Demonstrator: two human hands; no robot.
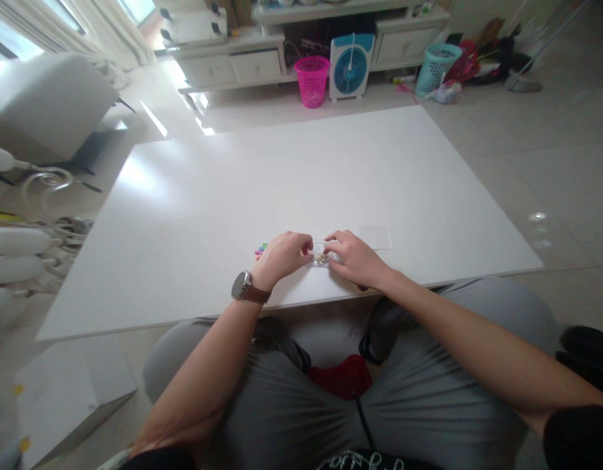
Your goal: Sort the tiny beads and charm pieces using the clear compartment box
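Observation:
My left hand (284, 256), with a brown-strapped watch on the wrist, and my right hand (353, 256) rest close together near the front edge of a low white table (291, 183). Between their fingertips lies a small clear plastic box (321, 258) with something small and golden inside. Both hands have their fingers curled and pinched onto the box ends. A few small coloured beads (260, 250) lie just left of my left hand. A flat clear lid or plastic sheet (375, 237) lies just right of my right hand.
I sit with grey-trousered knees under the table's front edge. Beyond the table stand a pink basket (311, 79), a blue-and-white fan (351, 65), a teal basket (437, 68) and white drawers. A white chair (46, 104) stands at far left.

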